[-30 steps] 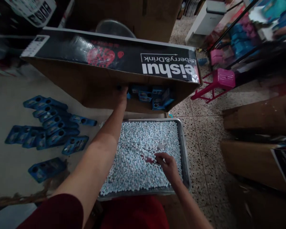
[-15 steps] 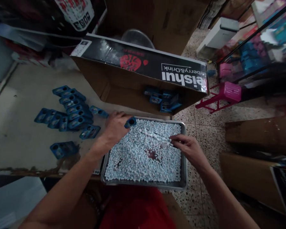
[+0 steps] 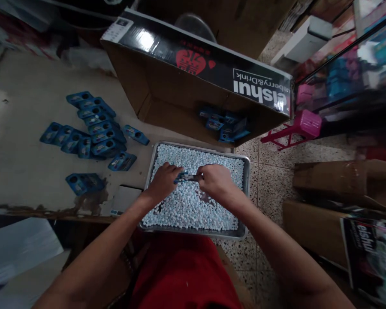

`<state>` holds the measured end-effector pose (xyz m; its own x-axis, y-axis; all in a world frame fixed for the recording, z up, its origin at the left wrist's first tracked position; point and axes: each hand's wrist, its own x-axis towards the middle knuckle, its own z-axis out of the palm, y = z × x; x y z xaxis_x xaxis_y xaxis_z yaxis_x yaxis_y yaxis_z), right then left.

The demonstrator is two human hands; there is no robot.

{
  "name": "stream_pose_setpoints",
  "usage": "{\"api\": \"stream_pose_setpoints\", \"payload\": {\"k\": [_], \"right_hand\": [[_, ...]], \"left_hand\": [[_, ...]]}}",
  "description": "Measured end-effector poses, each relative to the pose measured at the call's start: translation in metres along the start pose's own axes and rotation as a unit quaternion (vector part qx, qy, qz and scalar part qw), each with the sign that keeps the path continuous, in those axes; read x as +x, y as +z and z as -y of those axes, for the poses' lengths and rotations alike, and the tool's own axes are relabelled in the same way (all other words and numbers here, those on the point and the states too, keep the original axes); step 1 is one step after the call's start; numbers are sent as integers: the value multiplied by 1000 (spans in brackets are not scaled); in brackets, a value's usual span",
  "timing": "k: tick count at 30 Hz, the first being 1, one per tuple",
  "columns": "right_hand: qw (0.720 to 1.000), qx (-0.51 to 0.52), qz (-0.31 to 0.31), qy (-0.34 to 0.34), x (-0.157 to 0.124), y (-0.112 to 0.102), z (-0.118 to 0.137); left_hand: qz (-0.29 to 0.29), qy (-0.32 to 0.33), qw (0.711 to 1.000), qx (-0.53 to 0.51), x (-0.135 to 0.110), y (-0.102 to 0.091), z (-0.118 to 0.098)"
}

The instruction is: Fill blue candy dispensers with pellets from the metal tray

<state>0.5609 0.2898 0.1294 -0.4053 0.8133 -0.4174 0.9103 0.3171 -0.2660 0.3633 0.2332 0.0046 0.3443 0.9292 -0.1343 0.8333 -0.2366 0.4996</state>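
A metal tray (image 3: 247, 195) full of small pale blue-white pellets (image 3: 193, 210) lies in front of me. Both hands meet over its middle. My left hand (image 3: 162, 182) is closed on a small blue packet (image 3: 181, 177). My right hand (image 3: 216, 180) is closed at the packet's other end, its fingers pinched; what they hold is too small to name. An open cardboard box (image 3: 180, 86) on its side behind the tray holds more blue packets (image 3: 223, 124).
Several blue packets (image 3: 93, 133) lie spread on the worn tabletop (image 3: 25, 171) to the left. A pink stool (image 3: 304, 122) stands on the speckled floor at right. Cardboard boxes (image 3: 334, 184) are stacked at the right edge. Red cloth (image 3: 183, 274) covers my lap.
My left hand came out of the cardboard box with a blue packet and moved over the tray. My right hand rose from the pellets and met it at the tray's middle.
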Motion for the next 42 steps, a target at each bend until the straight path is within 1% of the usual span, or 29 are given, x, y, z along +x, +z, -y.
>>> {"api": "stream_pose_setpoints", "payload": {"k": [1, 2, 3, 4, 5, 7, 9, 10, 11, 12, 13, 14, 16, 18, 19, 20, 22, 24, 26, 28, 29, 31, 34, 36, 39, 40, 41, 42], "right_hand": [[1000, -9, 6, -3, 0, -2, 1], [1000, -8, 4, -2, -4, -4, -5], [1000, 6, -8, 5, -12, -3, -19], [999, 27, -23, 15, -24, 0, -40], [997, 54, -46, 34, -40, 6, -69], [990, 88, -82, 68, -78, 26, -133], [978, 79, -139, 132, -109, 58, -190], [970, 74, -166, 161, -116, 77, -209], [964, 81, -184, 172, -115, 97, -218], [961, 92, -194, 174, -106, 118, -219], [961, 111, -196, 163, -89, 138, -210], [961, 133, -192, 144, -68, 157, -194], [962, 178, -180, 101, -18, 187, -152], [956, 228, -177, 57, 23, 202, -113], [947, 267, -176, 44, 36, 205, -99], [934, 309, -175, 40, 43, 206, -92], [906, 385, -167, 48, 42, 199, -90], [884, 438, -150, 57, 28, 184, -98], [875, 466, -125, 47, 12, 160, -106], [875, 474, -99, 24, 0, 131, -106], [881, 464, -90, 10, -3, 116, -103], [907, 411, -85, -16, -7, 85, -92], [957, 269, -89, -56, -10, 42, -62], [979, 168, -82, -77, -13, 17, -37], [992, 63, -68, -91, -20, -11, -4], [992, 48, -70, -90, -24, -17, 1], [992, 48, -75, -86, -29, -20, 0], [992, 62, -82, -77, -36, -19, -8]], "left_hand": [[-29, -14, 999, -35, -3, 7, 6], [-63, -33, 994, -78, -6, 15, 11], [-94, -53, 986, -127, -10, 22, 16], [-121, -72, 973, -181, -13, 28, 19], [-142, -90, 957, -235, -16, 33, 21], [-164, -122, 924, -325, -21, 40, 21], [-181, -158, 895, -376, -27, 40, 18], [-193, -177, 885, -385, -30, 37, 16], [-208, -194, 878, -385, -33, 34, 15], [-223, -208, 875, -375, -37, 29, 15], [-235, -221, 877, -355, -41, 24, 14], [-238, -232, 885, -327, -46, 19, 14], [-225, -249, 906, -258, -55, 11, 14], [-206, -262, 922, -197, -63, 8, 13], [-199, -269, 926, -177, -67, 8, 12], [-195, -277, 926, -165, -69, 9, 10], [-191, -298, 922, -155, -73, 12, 7], [-186, -312, 919, -155, -74, 14, 5], [-185, -309, 920, -157, -74, 15, 3], [-183, -293, 926, -155, -72, 13, 2], [-182, -282, 930, -150, -71, 12, 1], [-181, -257, 940, -132, -68, 9, -1], [-175, -207, 957, -104, -65, 6, -5], [-169, -185, 963, -97, -64, 6, -7], [-165, -184, 962, -116, -61, 10, -10], [-167, -188, 959, -130, -60, 11, -10], [-170, -193, 955, -147, -59, 13, -10], [-173, -201, 949, -169, -58, 15, -9]]}}
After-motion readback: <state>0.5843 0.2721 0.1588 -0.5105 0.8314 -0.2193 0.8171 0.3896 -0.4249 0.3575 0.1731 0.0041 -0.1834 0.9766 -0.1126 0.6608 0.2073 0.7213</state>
